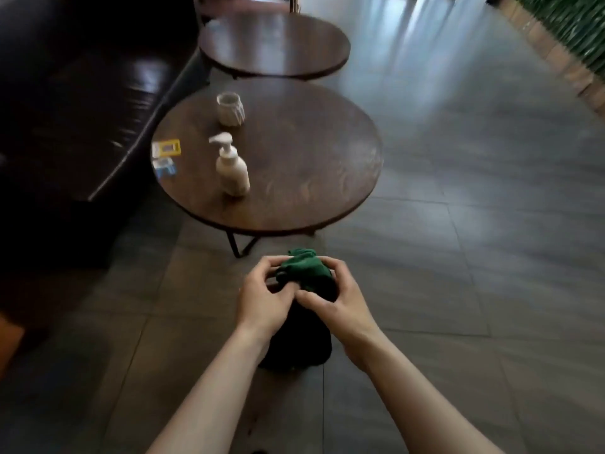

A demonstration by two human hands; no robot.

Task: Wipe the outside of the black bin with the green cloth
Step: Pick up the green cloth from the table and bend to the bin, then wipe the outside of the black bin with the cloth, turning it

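Head view, apparently steeply downward.

Two round wooden tables (pixel 294 178) stand on grey floor tiles (pixel 474 224) beside a dark sofa (pixel 82 93)

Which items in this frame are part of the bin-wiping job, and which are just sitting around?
In the job:
green cloth, bunched and gripped by both hands
black bin, on the floor under the cloth
left hand
right hand

Lying about, all on the near round table:
pump bottle
white cup
small packets
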